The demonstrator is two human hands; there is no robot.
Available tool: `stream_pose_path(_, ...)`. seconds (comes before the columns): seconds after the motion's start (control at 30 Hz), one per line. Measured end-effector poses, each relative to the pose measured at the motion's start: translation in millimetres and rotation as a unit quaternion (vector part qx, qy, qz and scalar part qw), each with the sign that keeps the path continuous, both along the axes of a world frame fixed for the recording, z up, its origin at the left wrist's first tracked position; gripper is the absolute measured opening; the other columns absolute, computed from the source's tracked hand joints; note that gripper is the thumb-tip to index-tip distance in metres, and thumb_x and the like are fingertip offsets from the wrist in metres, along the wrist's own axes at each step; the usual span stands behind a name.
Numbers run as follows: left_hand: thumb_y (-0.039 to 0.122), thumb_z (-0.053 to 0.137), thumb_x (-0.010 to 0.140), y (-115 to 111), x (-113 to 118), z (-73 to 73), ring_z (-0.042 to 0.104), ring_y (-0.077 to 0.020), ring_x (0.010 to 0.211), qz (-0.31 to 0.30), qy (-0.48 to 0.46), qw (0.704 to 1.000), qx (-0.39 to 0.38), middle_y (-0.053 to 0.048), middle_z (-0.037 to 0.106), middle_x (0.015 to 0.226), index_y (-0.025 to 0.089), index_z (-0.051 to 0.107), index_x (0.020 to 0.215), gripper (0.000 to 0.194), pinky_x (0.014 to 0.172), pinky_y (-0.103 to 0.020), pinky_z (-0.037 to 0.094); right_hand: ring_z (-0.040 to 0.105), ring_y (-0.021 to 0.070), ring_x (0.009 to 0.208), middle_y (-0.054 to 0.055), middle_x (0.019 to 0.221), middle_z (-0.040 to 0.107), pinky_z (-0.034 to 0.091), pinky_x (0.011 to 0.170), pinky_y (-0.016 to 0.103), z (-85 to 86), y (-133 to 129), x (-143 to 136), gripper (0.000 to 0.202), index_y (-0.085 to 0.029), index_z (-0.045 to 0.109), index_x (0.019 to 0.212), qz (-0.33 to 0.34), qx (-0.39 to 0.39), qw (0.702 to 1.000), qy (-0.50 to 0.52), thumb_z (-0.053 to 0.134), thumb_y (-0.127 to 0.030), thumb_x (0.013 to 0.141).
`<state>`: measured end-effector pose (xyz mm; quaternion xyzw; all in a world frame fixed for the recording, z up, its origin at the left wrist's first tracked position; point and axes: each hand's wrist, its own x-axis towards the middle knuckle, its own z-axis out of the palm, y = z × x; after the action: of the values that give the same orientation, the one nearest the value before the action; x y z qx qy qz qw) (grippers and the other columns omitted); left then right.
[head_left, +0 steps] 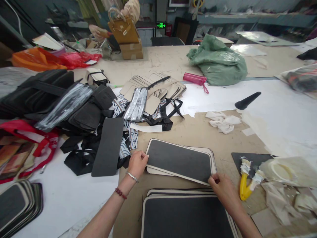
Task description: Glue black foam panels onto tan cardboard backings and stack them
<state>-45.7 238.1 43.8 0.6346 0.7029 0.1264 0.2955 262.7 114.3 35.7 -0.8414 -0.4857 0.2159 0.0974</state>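
Note:
A dark grey rectangular panel with a beige border [179, 160] lies slightly askew over similar pieces, whose pale edges show at its right and below. My left hand [138, 161] is closed on its left edge, fingers pinched together. At the near right corner, my right hand [221, 185] pinches the same panel between thumb and fingers. Just in front of me is a stack of larger dark panels with beige borders [184, 216], partly cut off by the frame. My right forearm passes over that stack's right side.
Yellow-handled glue brushes [245, 188] lie by a translucent tub [284, 172] at right. A plain dark panel [108, 147] and black fabric pieces [79, 158] are at left. Beyond lie beige panels [168, 87] and a green sack [220, 61]. Another person handles a tan handbag [122, 29].

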Motion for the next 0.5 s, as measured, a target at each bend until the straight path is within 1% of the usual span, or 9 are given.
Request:
stream_pose_path(0.13, 0.020, 0.053, 0.073, 0, 1, 1.6, 0.049, -0.0145, 0.062, 0.005, -0.011, 0.999, -0.030, 0.001, 0.049, 0.058, 0.017, 0.047, 0.053, 0.021, 0.061, -0.024, 0.034, 0.053, 0.0260, 0.068, 0.008, 0.064, 0.056, 0.040, 0.065, 0.038, -5.3, -2, 5, 0.030, -0.023, 0.052, 0.058, 0.006, 0.008, 1.000, 0.000, 0.034, -0.046, 0.065)
stream_pose_path(0.3, 0.020, 0.054, 0.073, 0, 1, 1.9, 0.049, -0.0136, 0.059, 0.017, -0.021, 0.999, -0.034, 0.002, 0.050, 0.056, 0.017, 0.047, 0.052, 0.022, 0.059, -0.024, 0.032, 0.053, 0.0248, 0.065, 0.007, 0.062, 0.057, 0.040, 0.061, 0.035, -17.0, -3, 11, 0.028, -0.023, 0.054, 0.056, 0.015, 0.020, 1.000, -0.002, 0.038, -0.044, 0.067)
stream_pose_path(0.4, 0.021, 0.054, 0.072, 0, 0, 0.2, 0.048, -0.0134, 0.058, 0.016, -0.027, 0.999, -0.040, 0.002, 0.051, 0.055, 0.017, 0.046, 0.051, 0.023, 0.058, -0.024, 0.032, 0.053, 0.0236, 0.064, 0.006, 0.060, 0.057, 0.038, 0.058, 0.033, -14.6, -2, 9, 0.025, -0.023, 0.053, 0.054, 0.022, 0.012, 1.000, -0.010, 0.039, -0.039, 0.068)
stream_pose_path(0.5, 0.023, 0.055, 0.071, 1, -3, -3.5, 0.048, -0.0136, 0.057, 0.018, -0.034, 0.998, -0.042, 0.002, 0.051, 0.055, 0.018, 0.045, 0.050, 0.023, 0.058, -0.024, 0.032, 0.053, 0.0216, 0.064, 0.006, 0.061, 0.057, 0.037, 0.058, 0.031, -5.7, 0, 2, 0.022, -0.021, 0.052, 0.054, 0.019, 0.002, 0.999, -0.033, 0.040, -0.033, 0.069)
